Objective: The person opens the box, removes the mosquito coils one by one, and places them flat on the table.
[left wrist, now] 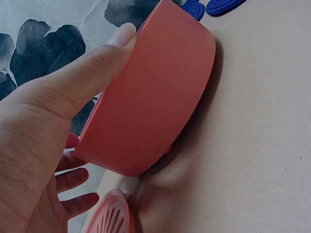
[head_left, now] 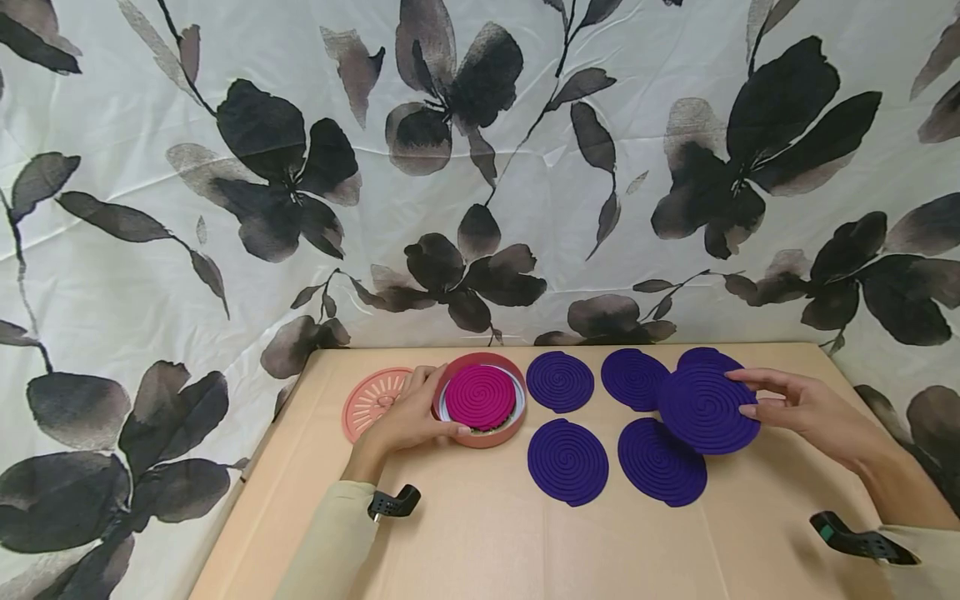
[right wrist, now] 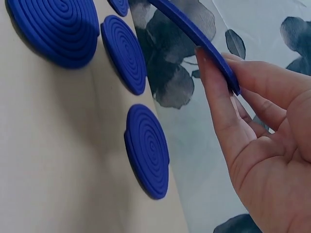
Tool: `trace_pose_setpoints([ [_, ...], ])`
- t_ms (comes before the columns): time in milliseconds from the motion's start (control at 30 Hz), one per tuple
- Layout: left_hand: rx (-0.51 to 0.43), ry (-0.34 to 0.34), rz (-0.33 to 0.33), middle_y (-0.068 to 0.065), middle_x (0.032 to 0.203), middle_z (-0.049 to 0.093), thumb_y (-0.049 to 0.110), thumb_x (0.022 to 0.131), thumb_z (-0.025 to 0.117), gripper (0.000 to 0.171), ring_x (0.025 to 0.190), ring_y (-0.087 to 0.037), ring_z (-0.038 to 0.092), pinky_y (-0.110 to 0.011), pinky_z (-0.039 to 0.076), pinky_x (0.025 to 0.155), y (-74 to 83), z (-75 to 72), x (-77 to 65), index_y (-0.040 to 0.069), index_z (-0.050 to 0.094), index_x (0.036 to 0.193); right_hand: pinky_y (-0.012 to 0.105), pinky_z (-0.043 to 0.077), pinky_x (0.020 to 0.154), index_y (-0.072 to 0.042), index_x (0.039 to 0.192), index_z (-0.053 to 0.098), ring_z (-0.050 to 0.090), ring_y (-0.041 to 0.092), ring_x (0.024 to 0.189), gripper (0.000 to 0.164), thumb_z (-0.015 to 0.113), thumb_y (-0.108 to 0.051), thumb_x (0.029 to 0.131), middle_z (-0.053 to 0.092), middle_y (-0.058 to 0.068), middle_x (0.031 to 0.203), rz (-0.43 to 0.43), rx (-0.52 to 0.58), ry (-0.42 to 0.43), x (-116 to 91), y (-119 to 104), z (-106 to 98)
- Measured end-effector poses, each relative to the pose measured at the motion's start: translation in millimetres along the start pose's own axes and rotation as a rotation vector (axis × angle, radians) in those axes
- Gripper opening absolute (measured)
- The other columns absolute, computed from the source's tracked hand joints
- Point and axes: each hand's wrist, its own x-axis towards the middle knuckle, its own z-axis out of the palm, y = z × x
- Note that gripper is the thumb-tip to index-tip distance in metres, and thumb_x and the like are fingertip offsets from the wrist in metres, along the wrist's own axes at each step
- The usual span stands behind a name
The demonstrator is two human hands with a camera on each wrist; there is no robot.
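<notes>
One blue disc up, five lying flat

From where I stood the work looked only part-way along; one blue disc was off the bench, five other blue discs lay spread on it, and a pink disc sat inside the round holder, just beside the spread; what lay beneath the pink one I couldn't tell. The slotted lid-like piece rested apart from the holder, to its left.

The left hand gripped the holder, thumb along the near wall, the other fingers round its far side; the forearm reached in from below. The right hand came in from the right, its fingers pinching the lone blue disc by the edge, thumb opposite; the disc hung tilted, clear of the bench, overlapping its neighbours from overhead.
</notes>
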Motion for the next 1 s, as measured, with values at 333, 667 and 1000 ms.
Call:
trace_pose_setpoints([
  [333,-0.014,0.001,0.016,-0.004,0.140,0.038,0.065,0.066,0.086,0.118,0.133,-0.023,0.035,-0.054,0.038,0.110,0.2,0.0,0.1,0.023,0.030,0.161,0.020,0.055,0.080,-0.007,0.147,0.050,0.044,-0.021,0.113,0.049,0.064,-0.020,0.101,0.040,-0.030,0.135,-0.032,0.012,0.020,-6,16,-7],
  [667,0.001,0.000,0.011,-0.003,0.141,0.037,0.066,0.066,0.086,0.118,0.134,-0.023,0.035,-0.054,0.037,0.111,0.6,-0.5,-1.8,0.024,0.029,0.161,0.025,0.057,0.079,-0.003,0.146,0.050,0.052,-0.015,0.111,0.048,0.062,-0.012,0.101,0.043,-0.025,0.136,-0.013,0.087,-0.004,-10,32,-12],
  [1000,-0.031,-0.010,0.009,-0.003,0.140,0.037,0.061,0.067,0.087,0.116,0.132,-0.022,0.036,-0.053,0.038,0.110,-1.1,-2.0,2.2,0.025,0.029,0.161,0.028,0.059,0.079,0.003,0.147,0.046,0.061,-0.007,0.111,0.048,0.059,-0.005,0.102,0.052,-0.029,0.132,-0.016,0.159,-0.039,-12,45,-18],
])
